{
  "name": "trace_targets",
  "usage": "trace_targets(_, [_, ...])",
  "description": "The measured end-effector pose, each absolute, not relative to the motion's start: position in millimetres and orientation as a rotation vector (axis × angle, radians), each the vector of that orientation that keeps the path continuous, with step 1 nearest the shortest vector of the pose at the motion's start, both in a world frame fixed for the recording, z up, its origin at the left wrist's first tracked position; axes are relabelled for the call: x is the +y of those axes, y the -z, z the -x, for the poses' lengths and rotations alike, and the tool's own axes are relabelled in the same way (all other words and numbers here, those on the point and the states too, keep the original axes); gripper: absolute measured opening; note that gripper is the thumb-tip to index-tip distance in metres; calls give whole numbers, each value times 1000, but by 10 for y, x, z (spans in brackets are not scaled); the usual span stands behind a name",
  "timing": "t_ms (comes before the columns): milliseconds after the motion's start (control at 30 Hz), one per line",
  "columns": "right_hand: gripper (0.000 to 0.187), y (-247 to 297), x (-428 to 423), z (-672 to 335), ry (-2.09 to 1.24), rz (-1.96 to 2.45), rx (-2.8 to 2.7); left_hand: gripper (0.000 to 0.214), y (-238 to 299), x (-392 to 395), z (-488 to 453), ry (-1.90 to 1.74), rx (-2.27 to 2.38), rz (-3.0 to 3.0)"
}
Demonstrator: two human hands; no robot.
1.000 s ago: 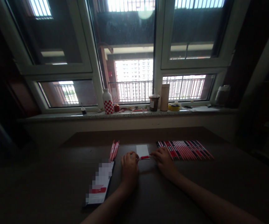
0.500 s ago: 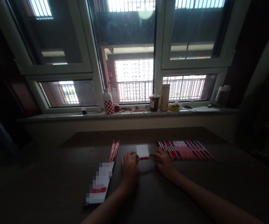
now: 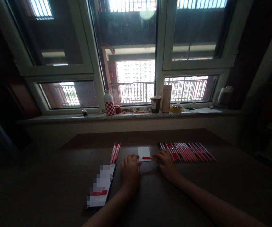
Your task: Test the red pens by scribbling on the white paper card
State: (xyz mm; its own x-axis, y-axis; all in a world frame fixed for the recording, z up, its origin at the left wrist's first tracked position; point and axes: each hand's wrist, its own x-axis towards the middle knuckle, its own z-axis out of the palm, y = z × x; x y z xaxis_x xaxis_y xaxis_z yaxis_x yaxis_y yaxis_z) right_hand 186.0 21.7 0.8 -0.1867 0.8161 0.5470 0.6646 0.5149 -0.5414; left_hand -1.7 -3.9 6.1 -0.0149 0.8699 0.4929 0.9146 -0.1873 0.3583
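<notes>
My right hand [image 3: 165, 162] pinches the right end of a slim red pen [image 3: 146, 158], held level over the lower part of a small white card [image 3: 144, 150]. At the pen's pale left end is my left hand [image 3: 130, 168], its thumb lowered and apart from the fingers; I cannot tell whether a fingertip touches the pen. Just beyond my right hand, a long row of red, pink and black pens [image 3: 188, 152] lies side by side. A small bunch of similar pens [image 3: 115, 152] lies beyond my left hand.
A phone [image 3: 101, 186], partly blurred out, lies left of my left forearm on the dark table [image 3: 55, 183]. Along the windowsill [image 3: 133, 116] stand a checkered bottle [image 3: 109, 103], a drink cup [image 3: 156, 104], a tall tan flask [image 3: 166, 98] and a yellow tape roll [image 3: 176, 108].
The pen has risen slightly away from me and now overlaps the card. My left thumb has dropped away from the pen, and that hand has shifted a little left. My right hand is nearly still.
</notes>
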Motion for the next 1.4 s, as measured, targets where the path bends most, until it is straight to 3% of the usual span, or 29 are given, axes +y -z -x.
trace_targets(367, [26,9,236,-1872,-214,1290,-1888,22,-27,-52,34,786,-2047,2064])
trace_targets(1400, [25,15,235,-1871,-214,1290,-1885,16,15,26,47,783,-2078,2099])
